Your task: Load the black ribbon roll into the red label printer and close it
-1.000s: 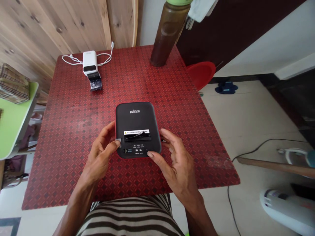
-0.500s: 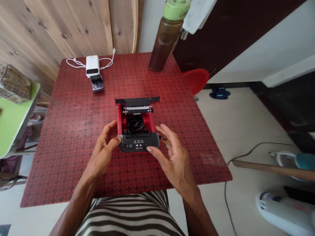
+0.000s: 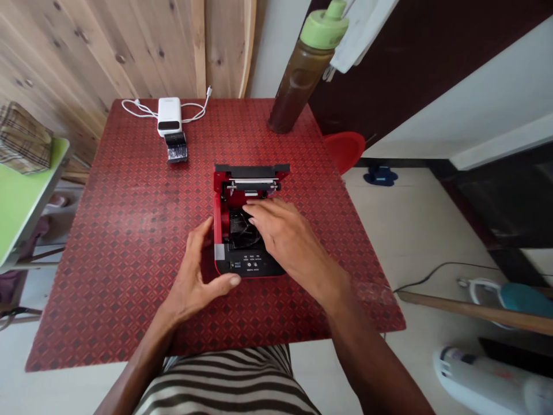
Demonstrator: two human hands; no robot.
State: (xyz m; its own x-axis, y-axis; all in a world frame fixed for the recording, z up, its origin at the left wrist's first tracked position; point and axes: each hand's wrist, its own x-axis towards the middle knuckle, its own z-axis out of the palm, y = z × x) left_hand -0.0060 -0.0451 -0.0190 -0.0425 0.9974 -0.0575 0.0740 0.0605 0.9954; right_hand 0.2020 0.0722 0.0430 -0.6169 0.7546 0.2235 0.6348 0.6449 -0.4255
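Note:
A small red and black label printer [image 3: 222, 268] is on the table before me, its lid [image 3: 253, 172] raised and its roller showing. In its bay is something black and shiny, like crinkled film [image 3: 242, 230], partly covered by my right hand. My left hand [image 3: 194, 276] is around the printer's front left corner, fingers along the left side and thumb stretched along the front edge. From the right, my right hand [image 3: 285, 230] reaches over the bay with fingers extended; fingertips are by the black film, and whether they touch it I cannot tell.
On the red patterned table [image 3: 129, 276], a white device [image 3: 169, 115] with a white cable and a black strip lies at the back left. A tall brown bottle [image 3: 298, 80] with a green lid stands at the back right. A red stool [image 3: 345, 151] is beyond the right edge.
My right hand has left the printer's front right corner and moved up and left over the open bay. My left thumb has slid from the top panel to the front edge.

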